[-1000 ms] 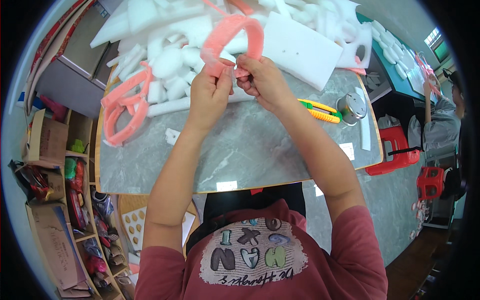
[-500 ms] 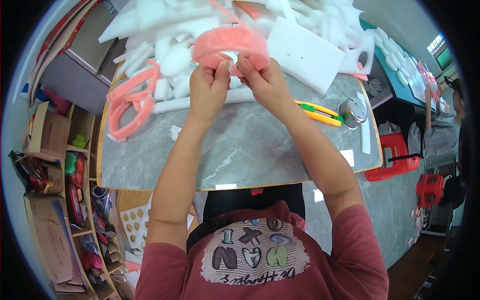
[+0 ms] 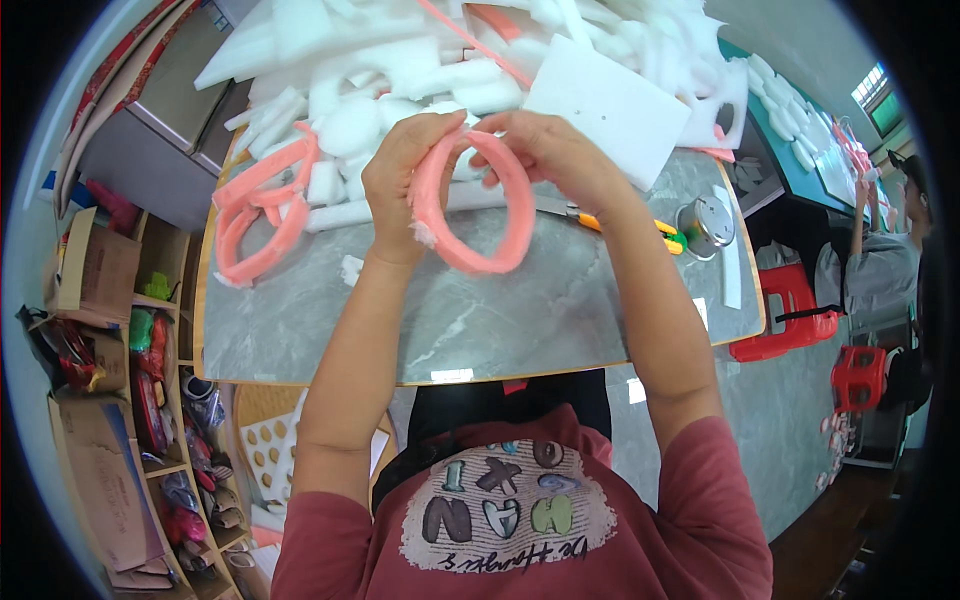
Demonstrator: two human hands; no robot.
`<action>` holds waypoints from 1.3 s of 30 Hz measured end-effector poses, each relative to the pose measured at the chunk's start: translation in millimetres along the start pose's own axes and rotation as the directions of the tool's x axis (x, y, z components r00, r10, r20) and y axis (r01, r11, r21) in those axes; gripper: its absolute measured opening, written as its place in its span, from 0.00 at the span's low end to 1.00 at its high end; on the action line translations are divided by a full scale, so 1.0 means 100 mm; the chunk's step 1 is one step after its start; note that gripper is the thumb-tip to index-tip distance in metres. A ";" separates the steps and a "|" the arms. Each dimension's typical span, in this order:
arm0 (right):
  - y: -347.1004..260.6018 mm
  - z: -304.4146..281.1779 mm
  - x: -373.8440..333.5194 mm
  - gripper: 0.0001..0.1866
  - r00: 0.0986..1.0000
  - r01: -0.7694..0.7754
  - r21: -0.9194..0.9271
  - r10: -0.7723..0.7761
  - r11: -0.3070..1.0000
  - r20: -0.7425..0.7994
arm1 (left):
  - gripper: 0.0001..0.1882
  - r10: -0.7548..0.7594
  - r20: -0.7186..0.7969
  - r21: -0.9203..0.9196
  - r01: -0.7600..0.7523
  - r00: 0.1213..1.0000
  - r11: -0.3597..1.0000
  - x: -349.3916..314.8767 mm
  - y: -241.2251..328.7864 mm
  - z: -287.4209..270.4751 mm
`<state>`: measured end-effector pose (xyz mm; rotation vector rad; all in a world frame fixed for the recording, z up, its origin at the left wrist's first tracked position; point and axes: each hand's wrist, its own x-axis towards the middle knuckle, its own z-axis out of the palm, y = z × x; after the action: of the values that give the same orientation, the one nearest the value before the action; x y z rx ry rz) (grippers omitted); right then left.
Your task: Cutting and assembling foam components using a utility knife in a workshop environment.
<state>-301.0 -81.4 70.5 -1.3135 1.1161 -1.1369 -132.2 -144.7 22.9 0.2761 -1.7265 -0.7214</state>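
A pink foam ring [image 3: 517,235] hangs upright over the table, its round opening turned toward me. My left hand [image 3: 405,170] is closed on the ring's upper left side, with ragged white bits along the edge there. My right hand [image 3: 560,160] is at the ring's upper right, fingers apart and loosely bent; some fingertips show through the opening, and whether they press on the foam is hard to see. Beneath my right wrist lies an orange-yellow utility knife [image 3: 590,219] with its blade out, partly hidden by the arm.
Pink foam loops [image 3: 262,225] rest on the table's left. White foam scraps [image 3: 370,90] pile up at the back, with a flat white foam block [image 3: 605,110] at right. A metal tin [image 3: 706,226] stands near the right edge. A person [image 3: 880,255] works at the far right.
The ring has swung down toward me, from nearly edge-on to showing its round opening. My right hand has let go of its pinch at the ring's near side and moved right, fingers spreading.
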 end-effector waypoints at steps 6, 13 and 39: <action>0.17 -0.05 0.01 0.11 0.962 0.132 -0.418 -0.219 0.899 -0.166 | 0.18 -0.122 0.006 0.171 0.119 0.992 0.978 0.09 0.01 -0.04; 0.32 -0.04 0.07 0.07 0.845 0.303 -0.866 -0.533 0.398 0.050 | 0.10 -0.339 0.167 0.203 0.304 0.926 0.931 0.05 0.09 0.01; 0.25 0.57 0.06 0.06 0.305 0.481 -0.874 -0.922 -0.069 0.240 | 0.09 -0.239 -0.298 0.526 0.368 0.924 0.767 -0.05 -0.69 -0.46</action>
<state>-244.0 -81.8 44.7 -2.9355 1.3647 -1.8876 -99.9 -210.5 -16.5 1.0458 -1.6687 -0.3539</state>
